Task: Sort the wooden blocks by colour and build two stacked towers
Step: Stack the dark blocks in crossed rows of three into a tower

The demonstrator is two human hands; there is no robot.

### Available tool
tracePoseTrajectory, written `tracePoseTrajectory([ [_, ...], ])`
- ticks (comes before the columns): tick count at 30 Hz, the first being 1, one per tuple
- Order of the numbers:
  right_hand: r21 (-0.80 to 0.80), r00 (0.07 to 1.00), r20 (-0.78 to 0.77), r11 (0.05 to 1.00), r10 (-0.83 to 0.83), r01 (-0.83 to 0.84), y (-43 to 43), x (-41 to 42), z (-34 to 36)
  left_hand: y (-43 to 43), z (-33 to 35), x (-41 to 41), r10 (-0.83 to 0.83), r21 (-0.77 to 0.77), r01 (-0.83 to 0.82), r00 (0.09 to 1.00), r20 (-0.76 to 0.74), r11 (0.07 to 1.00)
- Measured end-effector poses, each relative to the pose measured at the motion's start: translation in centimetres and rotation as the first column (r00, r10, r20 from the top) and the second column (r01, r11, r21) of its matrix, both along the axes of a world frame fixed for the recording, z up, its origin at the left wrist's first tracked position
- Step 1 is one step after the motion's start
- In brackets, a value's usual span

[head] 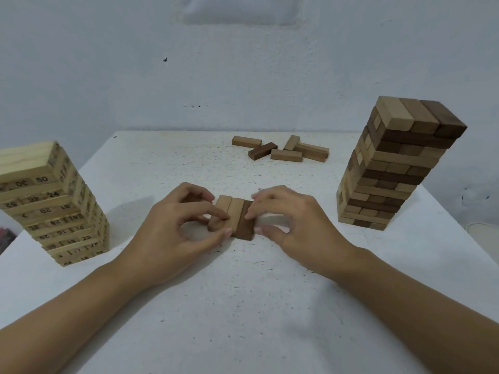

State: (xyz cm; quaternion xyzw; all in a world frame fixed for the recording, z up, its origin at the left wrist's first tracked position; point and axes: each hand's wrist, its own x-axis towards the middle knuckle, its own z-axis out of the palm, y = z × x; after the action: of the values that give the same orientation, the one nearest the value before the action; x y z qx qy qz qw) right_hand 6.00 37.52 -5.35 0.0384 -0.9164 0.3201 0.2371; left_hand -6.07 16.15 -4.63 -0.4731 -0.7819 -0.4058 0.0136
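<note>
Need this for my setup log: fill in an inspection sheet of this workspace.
Surface: white speckled table.
Job's things: pale numbered tower left; mixed brown tower right; three-block row centre; five loose blocks at the far side.
Clutter: nothing seen.
Hands: left hand and right hand, fingers pinching the row.
Cables: nothing seen.
Surroundings: bare pale wall.

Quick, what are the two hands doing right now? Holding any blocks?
Left hand: pinches the light blocks of the centre row.
Right hand: pinches the dark block at that row's right edge.
</note>
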Motion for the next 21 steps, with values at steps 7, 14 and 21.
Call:
tracePoseTrajectory([
  [7,0.047,0.936,0.343,0.997,-0.078,0.066,-0.9,0.7,1.0,-0.3,0.5,0.4,-0.058,-0.119,0.052,0.997,-0.049,0.992],
  [14,0.347,0.830,0.524,0.938,-0.191,-0.003,-1.8,1.1,1.4,-0.8,0.3,-0.1,-0.087,-0.185,0.073,0.994,-0.067,0.980],
  [21,0.468,0.790,0.570,0.880,-0.227,-0.085,-1.9,1.4,1.3,-1.1,-0.2,-0.1,-0.138,-0.288,0.092,0.980,-0.143,0.953],
])
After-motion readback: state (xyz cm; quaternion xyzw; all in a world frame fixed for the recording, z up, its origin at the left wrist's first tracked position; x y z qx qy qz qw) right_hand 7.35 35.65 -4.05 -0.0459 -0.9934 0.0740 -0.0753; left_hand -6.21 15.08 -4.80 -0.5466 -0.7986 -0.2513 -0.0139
